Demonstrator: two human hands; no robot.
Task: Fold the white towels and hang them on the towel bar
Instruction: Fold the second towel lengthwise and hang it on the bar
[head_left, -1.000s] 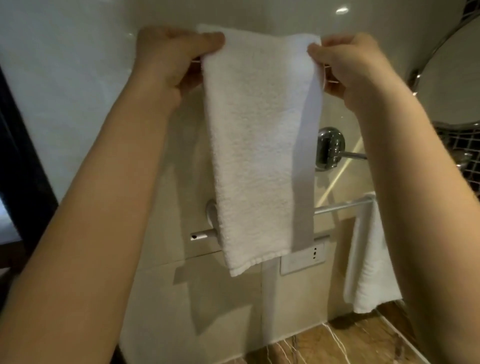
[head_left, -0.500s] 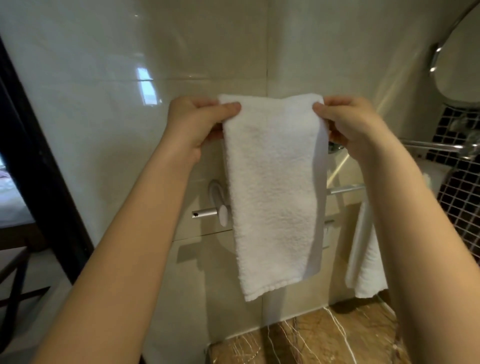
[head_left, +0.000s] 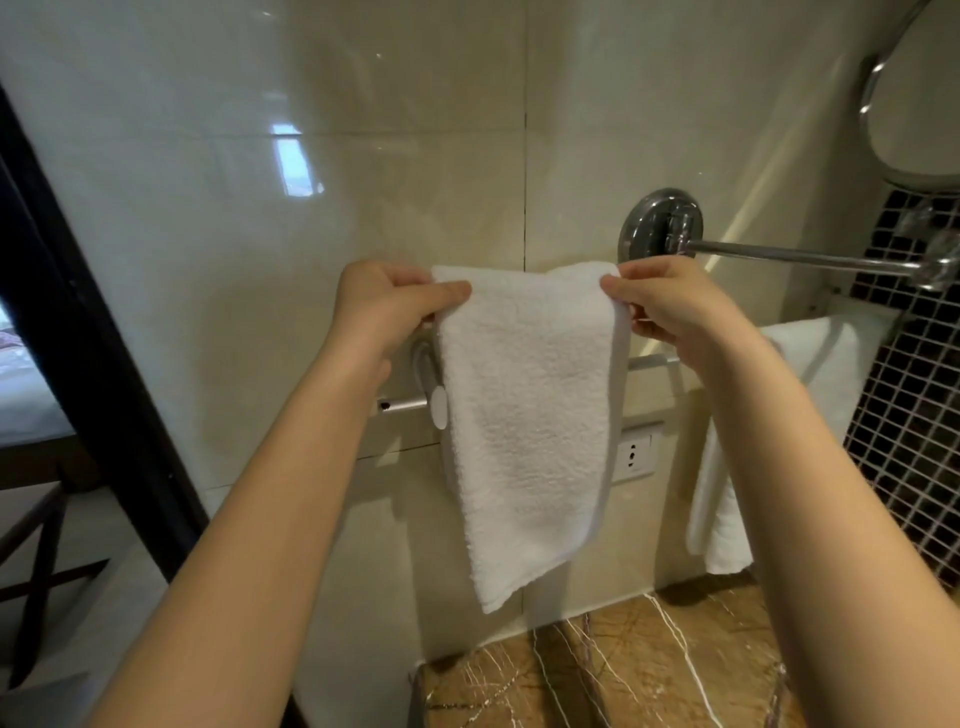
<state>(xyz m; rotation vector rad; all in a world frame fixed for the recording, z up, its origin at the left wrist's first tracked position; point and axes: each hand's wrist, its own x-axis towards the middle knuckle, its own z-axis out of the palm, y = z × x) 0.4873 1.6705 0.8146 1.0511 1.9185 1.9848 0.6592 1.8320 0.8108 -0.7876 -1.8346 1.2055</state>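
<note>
A folded white towel (head_left: 524, 415) hangs lengthwise in front of the wall. My left hand (head_left: 389, 306) pinches its top left corner and my right hand (head_left: 670, 301) pinches its top right corner. The towel's top edge is a little above the chrome towel bar (head_left: 402, 404), whose left end and bracket show beside the towel; the bar's middle is hidden behind it. A second white towel (head_left: 826, 358) hangs over the bar's right part, partly behind my right forearm.
A chrome wall mount with a swivel arm (head_left: 779, 255) juts out to the right above the bar. A wall socket (head_left: 635, 457) sits below the bar. A brown marble counter (head_left: 623, 670) lies beneath. A round mirror (head_left: 914, 104) is top right, a dark door frame (head_left: 67, 312) on the left.
Both hands have lowered the towel from well above the bar down to just above bar height. The grip on the two top corners is unchanged.
</note>
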